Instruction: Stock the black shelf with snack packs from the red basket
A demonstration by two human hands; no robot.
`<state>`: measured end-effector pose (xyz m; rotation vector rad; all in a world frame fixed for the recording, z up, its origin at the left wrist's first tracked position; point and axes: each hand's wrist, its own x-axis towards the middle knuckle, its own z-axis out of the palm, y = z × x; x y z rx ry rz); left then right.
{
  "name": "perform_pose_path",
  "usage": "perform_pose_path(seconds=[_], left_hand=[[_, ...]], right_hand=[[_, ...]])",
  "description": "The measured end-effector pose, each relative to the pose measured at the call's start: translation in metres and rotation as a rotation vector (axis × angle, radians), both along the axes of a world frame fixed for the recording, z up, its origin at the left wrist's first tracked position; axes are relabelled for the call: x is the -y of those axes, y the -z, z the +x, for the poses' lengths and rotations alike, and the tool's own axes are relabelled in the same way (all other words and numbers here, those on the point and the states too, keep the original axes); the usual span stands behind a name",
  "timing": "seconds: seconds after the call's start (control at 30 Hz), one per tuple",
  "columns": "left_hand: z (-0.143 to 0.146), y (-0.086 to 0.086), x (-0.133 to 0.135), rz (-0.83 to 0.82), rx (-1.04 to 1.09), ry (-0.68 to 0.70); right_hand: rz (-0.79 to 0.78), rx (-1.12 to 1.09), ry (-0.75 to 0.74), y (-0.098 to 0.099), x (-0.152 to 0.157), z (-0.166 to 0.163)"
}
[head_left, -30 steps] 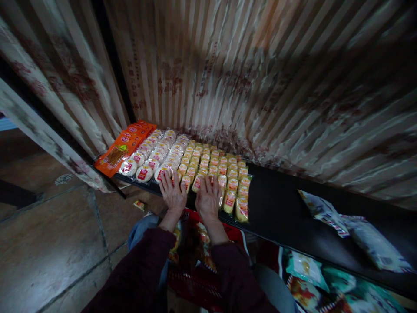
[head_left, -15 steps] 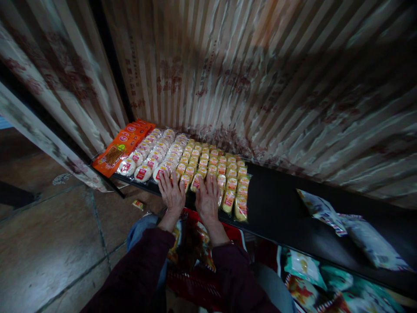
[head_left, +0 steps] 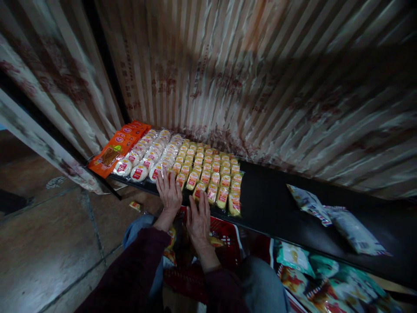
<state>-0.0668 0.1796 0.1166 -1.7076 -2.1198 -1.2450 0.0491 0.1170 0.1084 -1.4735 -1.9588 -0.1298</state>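
Rows of small yellow wrapped cakes [head_left: 215,167] lie on a black shelf [head_left: 260,195], with round white wrapped cakes [head_left: 140,172] to their left. My left hand [head_left: 169,191] rests flat with fingers spread over the front ends of the rows, where the white and yellow cakes meet. Its fingertips touch or nearly touch the front packs. Just in front of the yellow rows is my right hand [head_left: 199,219], fingers extended, tips by the front cakes. Neither hand grips anything. Below the hands, a red basket [head_left: 230,239] between the knees holds several wrapped packs.
Orange packets [head_left: 112,152] lie at the shelf's left end. Two silvery bags [head_left: 350,226] rest on its right part. A second container holds green and red packs [head_left: 295,258] at lower right. One small pack [head_left: 134,205] is on the tiled floor. Striped sheeting [head_left: 195,65] hangs behind.
My right hand has drawn back toward me from the yellow rows, uncovering the front cakes. My left hand stays by the front edge. The whole view has shifted slightly.
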Motion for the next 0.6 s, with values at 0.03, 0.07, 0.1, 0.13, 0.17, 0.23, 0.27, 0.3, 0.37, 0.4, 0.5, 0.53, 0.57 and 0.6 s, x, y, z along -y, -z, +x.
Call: perform_pose_path(seconds=[0.03,0.07,0.1,0.13,0.17,0.23,0.27,0.3,0.37,0.4,0.5,0.53,0.57,0.6], left_hand=[[0.001,0.0,0.002,0.01,-0.011,0.046],[0.002,0.0,0.003,0.017,-0.025,0.093],[0.003,0.0,0.005,0.02,-0.039,0.134],[0.004,0.0,0.006,0.02,-0.052,0.166],[0.006,0.0,0.007,0.016,-0.064,0.192],[0.009,-0.001,0.008,0.007,-0.079,0.225],[0.01,-0.001,0.008,0.003,-0.083,0.234],[0.01,-0.001,0.008,0.0,-0.088,0.241],[0.011,0.0,0.007,0.007,-0.103,0.253],[0.011,0.001,0.006,0.018,-0.113,0.258],[0.012,0.003,0.004,0.059,-0.143,0.273],[0.012,0.004,0.003,0.074,-0.15,0.275],[0.012,0.004,0.003,0.087,-0.155,0.276],[0.012,0.005,0.003,0.098,-0.16,0.277]], right_hand=[[0.004,-0.002,-0.001,-0.001,-0.002,-0.001],[0.007,-0.004,-0.003,-0.001,-0.004,-0.001],[0.012,-0.008,-0.007,-0.002,-0.005,0.0],[0.018,-0.013,-0.016,-0.002,-0.008,0.001],[0.025,-0.018,-0.026,-0.002,-0.01,0.002],[0.041,-0.03,-0.042,-0.002,-0.015,0.005],[0.047,-0.038,-0.045,-0.001,-0.017,0.006],[0.051,-0.047,-0.042,0.0,-0.02,0.008],[0.052,-0.059,-0.027,0.002,-0.025,0.009],[0.052,-0.06,-0.02,0.002,-0.027,0.009],[0.06,-0.059,-0.012,0.004,-0.031,0.008],[0.066,-0.062,-0.013,0.005,-0.031,0.007],[0.071,-0.069,-0.014,0.005,-0.031,0.007],[0.075,-0.076,-0.014,0.006,-0.031,0.007]])
